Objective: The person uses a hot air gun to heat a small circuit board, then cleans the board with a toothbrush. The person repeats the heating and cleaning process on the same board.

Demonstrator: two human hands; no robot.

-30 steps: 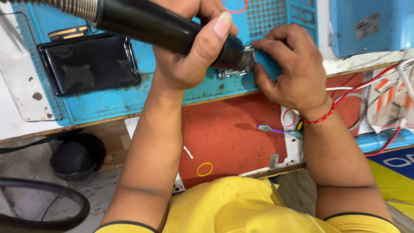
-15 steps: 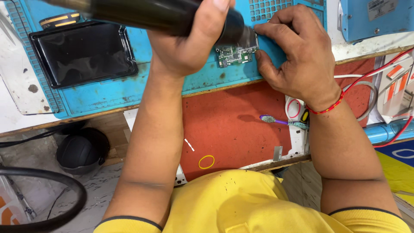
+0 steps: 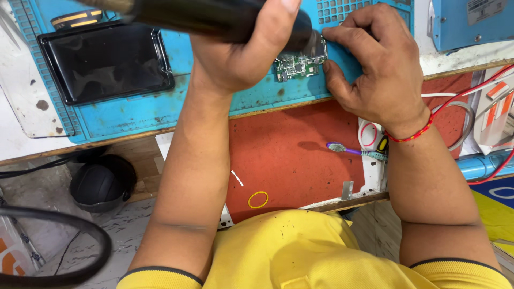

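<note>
Yellow fabric of the person's shirt (image 3: 300, 251) fills the near edge of the view, both bare forearms reaching away from it over a red mat (image 3: 300, 144) laid along the front of the bench. On that red surface, near its front edge, lie a yellow rubber band (image 3: 258, 199) and, toward the right edge, a purple-bristled brush (image 3: 350, 150). Farther on, a blue work mat (image 3: 139, 109) carries a black tray (image 3: 104, 61) toward its left corner. The left hand (image 3: 241, 51) is wrapped shut around the barrel of a black handheld tool (image 3: 214, 18), fingers curled over the top and thumb extended along it, the tool's tip pointing at a small green circuit board (image 3: 297, 64) that sits on the blue mat near its front edge. The right hand (image 3: 375, 69), a red thread bracelet (image 3: 412, 135) at the wrist, arches over the mat with wrist raised, its thumb and fingertips pinching the board's right edge to steady it. Red and white wires (image 3: 476, 91) trail across the bench's right side.
</note>
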